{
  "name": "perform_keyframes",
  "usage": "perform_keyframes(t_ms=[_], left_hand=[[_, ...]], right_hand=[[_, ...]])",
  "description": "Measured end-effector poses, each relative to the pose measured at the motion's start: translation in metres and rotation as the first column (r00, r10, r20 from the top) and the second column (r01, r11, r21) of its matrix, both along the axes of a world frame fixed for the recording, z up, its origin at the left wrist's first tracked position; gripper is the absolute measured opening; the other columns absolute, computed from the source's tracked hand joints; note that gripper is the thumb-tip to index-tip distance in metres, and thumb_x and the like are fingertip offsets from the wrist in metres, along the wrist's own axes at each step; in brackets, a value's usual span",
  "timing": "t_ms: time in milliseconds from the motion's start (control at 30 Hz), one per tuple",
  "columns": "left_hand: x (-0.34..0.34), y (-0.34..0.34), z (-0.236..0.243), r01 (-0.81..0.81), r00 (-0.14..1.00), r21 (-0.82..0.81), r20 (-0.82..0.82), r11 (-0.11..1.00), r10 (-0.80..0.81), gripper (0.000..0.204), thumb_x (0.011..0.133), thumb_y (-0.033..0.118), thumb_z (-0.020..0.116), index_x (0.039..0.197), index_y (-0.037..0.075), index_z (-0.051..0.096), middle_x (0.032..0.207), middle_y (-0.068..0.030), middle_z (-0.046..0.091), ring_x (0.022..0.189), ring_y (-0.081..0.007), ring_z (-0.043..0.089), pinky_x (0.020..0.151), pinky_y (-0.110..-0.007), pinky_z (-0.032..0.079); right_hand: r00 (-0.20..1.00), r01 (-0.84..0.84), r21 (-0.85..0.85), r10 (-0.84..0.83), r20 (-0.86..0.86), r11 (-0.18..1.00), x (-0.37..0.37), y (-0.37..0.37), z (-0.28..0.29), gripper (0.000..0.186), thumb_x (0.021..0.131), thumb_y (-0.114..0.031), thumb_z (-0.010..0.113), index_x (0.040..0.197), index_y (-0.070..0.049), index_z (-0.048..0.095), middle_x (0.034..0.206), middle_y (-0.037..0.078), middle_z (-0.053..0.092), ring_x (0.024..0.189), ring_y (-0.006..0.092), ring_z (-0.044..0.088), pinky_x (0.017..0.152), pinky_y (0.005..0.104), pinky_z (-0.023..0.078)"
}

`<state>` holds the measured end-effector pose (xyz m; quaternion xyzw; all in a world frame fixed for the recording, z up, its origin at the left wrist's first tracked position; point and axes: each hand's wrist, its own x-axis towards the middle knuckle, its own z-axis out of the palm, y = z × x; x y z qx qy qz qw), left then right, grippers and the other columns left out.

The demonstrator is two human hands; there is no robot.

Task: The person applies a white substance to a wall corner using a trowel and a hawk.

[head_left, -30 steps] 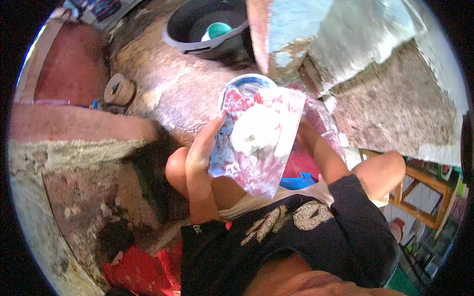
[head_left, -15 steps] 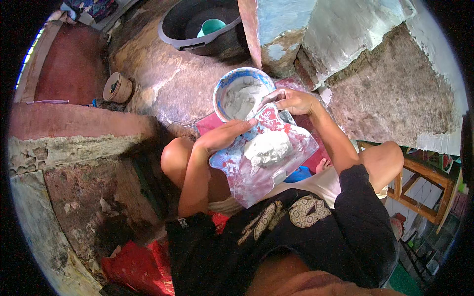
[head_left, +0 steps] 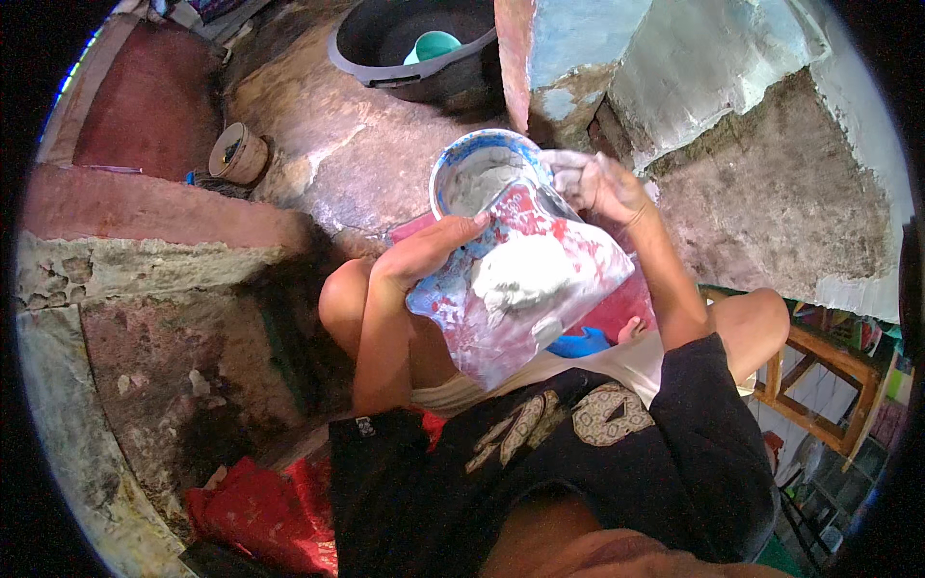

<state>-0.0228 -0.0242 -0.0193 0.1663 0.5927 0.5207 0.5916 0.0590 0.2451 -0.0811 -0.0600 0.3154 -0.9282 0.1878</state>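
My left hand (head_left: 424, 252) grips the far left edge of a stained board (head_left: 487, 352), its thumb on top. Red, blue and white smears cover the board, and its edges are uneven. A thick mound of white paste (head_left: 522, 275) sits on it. Just beyond the board stands a round bucket (head_left: 445, 159) with a blue-and-white smeared inner wall, holding more pale paste (head_left: 482, 183). My right hand (head_left: 602, 188) is off the board, beside the bucket's right rim. Its paste-coated fingers are stretched apart and slightly blurred; I see nothing held in them.
Under the bucket and board lies a red surface (head_left: 631, 289); a blue object (head_left: 583, 343) rests near my foot. A large black tub (head_left: 414, 82) holding a green bowl (head_left: 436, 44) stands farther off. A small pail (head_left: 241, 154) is at left. Partly plastered wall (head_left: 771, 183) rises at right, above a wooden frame (head_left: 819, 385).
My right hand has left the board's far edge and moved right, its fingers spreading. The left hand keeps hold of the board, which has tilted slightly. The view has shifted a little.
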Motion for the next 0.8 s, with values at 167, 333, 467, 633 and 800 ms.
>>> perform_keyframes(t_ms=[167,333,467,633,800], left_hand=[[0.006,-0.011,-0.009,0.099,0.995,0.129,0.016,0.987,-0.102,0.047,0.087,0.040,0.040,0.100,-0.002,0.055,0.094,-0.0043,0.057,0.084,-0.0096,0.049,0.078,-0.024,0.039],[0.005,-0.005,-0.012,0.119,0.992,-0.003,-0.038,0.993,-0.119,0.045,0.088,0.036,0.040,0.104,-0.004,0.052,0.100,-0.0057,0.055,0.091,-0.0114,0.046,0.082,-0.025,0.036],[0.002,-0.010,-0.014,-0.052,0.994,-0.022,0.100,0.998,0.054,0.038,0.088,0.030,0.041,0.105,-0.003,0.052,0.104,-0.0060,0.054,0.094,-0.0120,0.047,0.084,-0.025,0.036],[0.008,-0.008,-0.003,-0.296,0.932,0.067,0.237,0.953,0.272,0.033,0.087,0.028,0.045,0.101,0.000,0.054,0.097,-0.0045,0.056,0.086,-0.0106,0.051,0.080,-0.024,0.039],[0.003,-0.012,-0.014,-0.321,0.942,0.098,0.135,0.942,0.307,0.034,0.086,0.031,0.046,0.100,0.001,0.055,0.093,-0.0032,0.057,0.082,-0.0093,0.052,0.075,-0.023,0.040]], right_hand=[[0.928,-0.067,0.508,0.241,-0.284,0.859,-0.012,0.003,0.033,0.060,0.077,-0.040,0.052,0.117,0.004,0.043,0.102,0.013,0.056,0.090,0.0177,0.054,0.077,0.0285,0.044],[0.691,-0.083,0.790,0.606,-0.394,0.608,-0.039,-0.034,0.051,0.042,0.073,-0.020,0.057,0.109,0.002,0.051,0.106,0.013,0.055,0.100,0.0178,0.049,0.088,0.0291,0.035],[0.649,-0.182,0.807,0.685,-0.330,0.561,-0.052,-0.026,0.036,0.041,0.071,-0.008,0.058,0.109,0.006,0.049,0.100,0.010,0.056,0.087,0.0141,0.051,0.079,0.0277,0.040],[0.847,-0.060,0.758,0.435,-0.305,0.649,-0.020,-0.001,0.050,0.049,0.072,-0.007,0.058,0.118,0.000,0.043,0.102,0.007,0.054,0.090,0.0117,0.050,0.079,0.0257,0.040],[0.896,-0.028,0.744,0.346,-0.277,0.668,0.003,-0.007,0.019,0.061,0.068,-0.011,0.064,0.121,0.001,0.037,0.107,0.010,0.052,0.101,0.0130,0.046,0.085,0.0273,0.038]])
